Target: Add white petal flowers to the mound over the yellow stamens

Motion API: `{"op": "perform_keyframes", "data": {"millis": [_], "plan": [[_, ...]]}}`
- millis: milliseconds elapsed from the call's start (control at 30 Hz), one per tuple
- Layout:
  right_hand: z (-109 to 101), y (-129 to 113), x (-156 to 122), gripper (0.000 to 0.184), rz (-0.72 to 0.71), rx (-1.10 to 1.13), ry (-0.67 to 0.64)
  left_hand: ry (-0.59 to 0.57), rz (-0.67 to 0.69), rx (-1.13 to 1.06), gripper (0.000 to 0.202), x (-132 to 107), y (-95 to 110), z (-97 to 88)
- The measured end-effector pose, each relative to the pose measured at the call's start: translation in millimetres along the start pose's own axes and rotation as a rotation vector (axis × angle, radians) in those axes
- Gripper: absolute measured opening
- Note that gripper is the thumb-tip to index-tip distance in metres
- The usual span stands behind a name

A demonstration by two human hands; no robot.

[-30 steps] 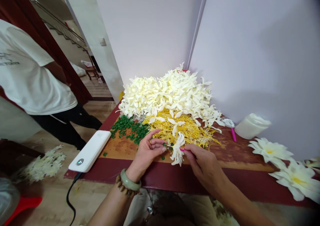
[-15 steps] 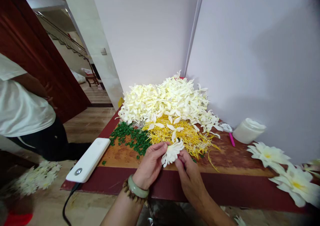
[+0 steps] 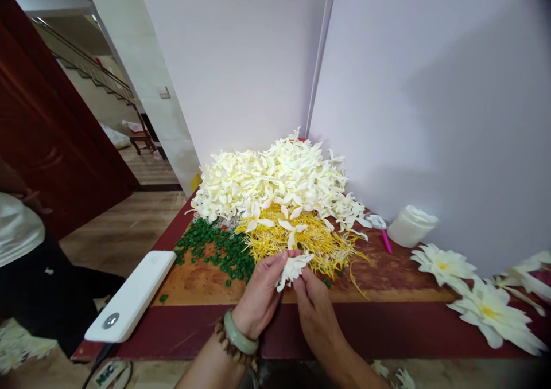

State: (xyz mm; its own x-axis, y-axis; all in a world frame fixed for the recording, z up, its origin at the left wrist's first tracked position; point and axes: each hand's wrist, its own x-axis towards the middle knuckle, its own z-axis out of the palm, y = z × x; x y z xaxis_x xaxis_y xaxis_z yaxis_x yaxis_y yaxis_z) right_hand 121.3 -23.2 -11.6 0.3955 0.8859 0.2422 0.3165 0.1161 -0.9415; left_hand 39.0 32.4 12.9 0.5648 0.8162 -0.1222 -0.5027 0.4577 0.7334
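Observation:
A white artificial flower (image 3: 293, 270) with layered petals is held between my two hands, over the table's front edge. My left hand (image 3: 261, 283) pinches it from the left, thumb and fingers closed at its base. From the right, my right hand (image 3: 313, 297) closes its fingers on the petals' edge. Just beyond lie yellow stamen strands (image 3: 310, 237) and a few loose white petal pieces. Behind them rises a big heap of white petals (image 3: 275, 177). Small green plastic pieces (image 3: 217, 248) are scattered to the left of the strands.
A white power bank (image 3: 133, 297) with a black cable lies at the table's left corner. On the right are a white jar (image 3: 412, 226), a pink-handled tool (image 3: 386, 241) and finished-looking white flowers (image 3: 491, 311). A person (image 3: 26, 251) stands at the far left. Walls close off the back.
The view has shifted, so the tabletop sits slightly further left and lower. My hands stay on the flower, which has tilted and shows its petals more side-on. The person at left appears further toward the edge.

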Motion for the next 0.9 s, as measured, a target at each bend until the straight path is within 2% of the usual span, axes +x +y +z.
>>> {"op": "perform_keyframes", "data": {"millis": [100, 200, 300, 533, 700, 900], "plan": [[5.9, -10.7, 1.5, 0.013, 0.157, 0.262, 0.012, -0.026, -0.024, 0.011, 0.019, -0.4, 1.1, -3.4], [7.7, -21.0, 7.7, 0.021, 0.394, 0.645, -0.138, -0.046, -0.036, 0.006, 0.018, 0.5, 5.5, -7.3], [5.0, -24.0, 13.9, 0.025, 0.479, 0.862, -0.274, -0.055, -0.032, -0.027, 0.017, 2.3, 8.9, -9.6], [3.8, -16.1, 16.6, 0.033, 0.408, 0.825, -0.246, -0.093, -0.049, -0.113, 0.031, 3.5, 10.7, -8.9], [6.6, -16.1, 10.9, 0.033, 0.423, 0.753, -0.200, -0.101, -0.003, -0.113, 0.022, 0.7, 6.2, -9.3], [15.6, -22.5, -0.6, 0.031, 0.448, 0.711, -0.050, -0.102, -0.071, -0.087, 0.017, -4.1, 0.1, -6.1]]}}
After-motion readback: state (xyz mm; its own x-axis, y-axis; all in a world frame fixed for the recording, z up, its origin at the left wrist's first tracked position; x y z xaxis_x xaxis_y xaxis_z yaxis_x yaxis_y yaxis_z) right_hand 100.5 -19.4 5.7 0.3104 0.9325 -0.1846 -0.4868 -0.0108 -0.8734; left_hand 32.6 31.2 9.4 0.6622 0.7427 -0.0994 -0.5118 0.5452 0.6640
